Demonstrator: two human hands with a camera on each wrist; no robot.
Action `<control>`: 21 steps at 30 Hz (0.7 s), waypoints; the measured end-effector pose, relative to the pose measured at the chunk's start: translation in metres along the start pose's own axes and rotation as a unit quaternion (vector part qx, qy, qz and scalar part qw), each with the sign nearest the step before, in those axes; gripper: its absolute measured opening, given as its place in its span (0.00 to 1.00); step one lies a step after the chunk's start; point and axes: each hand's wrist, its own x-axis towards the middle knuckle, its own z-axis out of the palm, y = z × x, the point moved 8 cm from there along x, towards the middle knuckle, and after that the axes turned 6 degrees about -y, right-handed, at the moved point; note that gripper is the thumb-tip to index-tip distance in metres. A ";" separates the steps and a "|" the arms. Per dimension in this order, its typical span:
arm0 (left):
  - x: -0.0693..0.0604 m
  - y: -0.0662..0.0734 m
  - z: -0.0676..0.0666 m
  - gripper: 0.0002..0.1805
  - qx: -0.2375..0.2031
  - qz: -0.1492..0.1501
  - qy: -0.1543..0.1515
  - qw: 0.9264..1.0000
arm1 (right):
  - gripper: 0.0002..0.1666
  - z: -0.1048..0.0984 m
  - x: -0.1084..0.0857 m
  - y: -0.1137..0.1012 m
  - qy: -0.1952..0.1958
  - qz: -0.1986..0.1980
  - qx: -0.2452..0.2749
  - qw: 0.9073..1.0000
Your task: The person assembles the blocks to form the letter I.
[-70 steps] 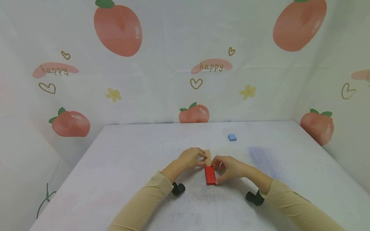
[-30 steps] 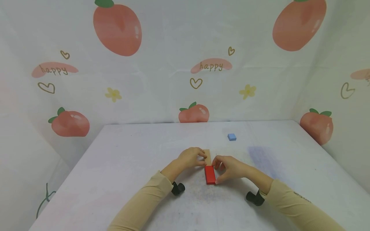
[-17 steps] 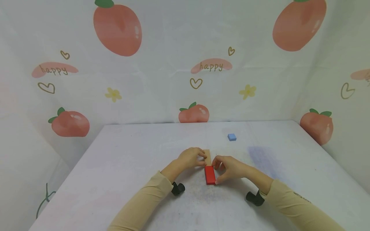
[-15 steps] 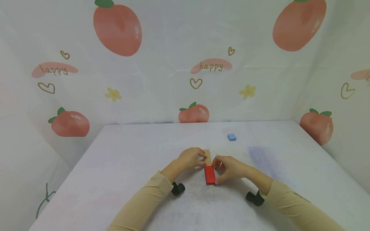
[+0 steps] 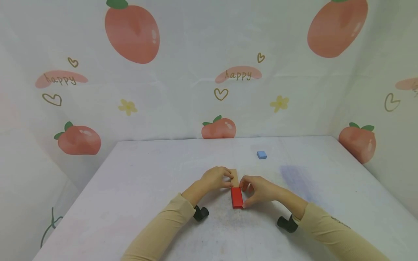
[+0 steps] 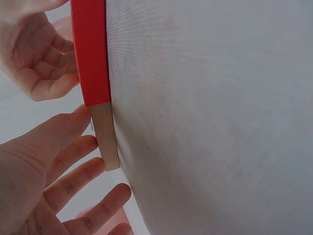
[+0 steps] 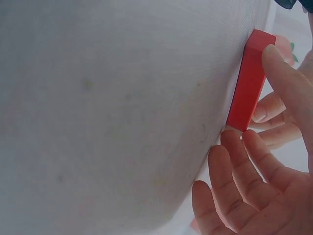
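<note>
Wooden block (image 5: 236, 178) abuts the far end of the red block (image 5: 237, 198); uneven pressure from the loosely spread left hand (image 5: 213, 178) and right hand (image 5: 261, 189), touching without gripping, could misalign either.

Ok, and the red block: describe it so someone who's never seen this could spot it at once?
On the white table, find the left hand and right hand, close together. Next to them, two blocks lie end to end: the red block is nearer the wearer. Its colour sets it apart from the wood block beyond it and the small blue block farther off.
</note>
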 end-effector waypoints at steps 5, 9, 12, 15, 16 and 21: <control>0.000 0.000 0.000 0.18 -0.002 -0.001 0.001 1.000 | 0.28 0.000 0.000 0.000 0.001 -0.005 -0.001 1.000; -0.001 0.001 -0.001 0.17 -0.001 0.002 0.005 1.000 | 0.28 0.000 0.000 0.000 0.001 -0.007 -0.003 1.000; -0.001 0.002 -0.001 0.17 0.001 0.006 0.006 1.000 | 0.28 0.000 0.000 0.000 0.001 -0.008 -0.002 1.000; -0.002 0.003 -0.002 0.17 0.002 0.011 0.006 1.000 | 0.28 0.000 0.000 0.000 0.001 -0.008 -0.002 1.000; -0.002 0.003 -0.002 0.17 0.003 0.013 0.006 1.000 | 0.28 0.000 0.000 -0.001 0.000 -0.008 -0.001 1.000; -0.003 0.005 -0.002 0.17 0.026 0.030 0.006 0.999 | 0.28 0.000 0.000 -0.001 -0.001 -0.007 -0.002 1.000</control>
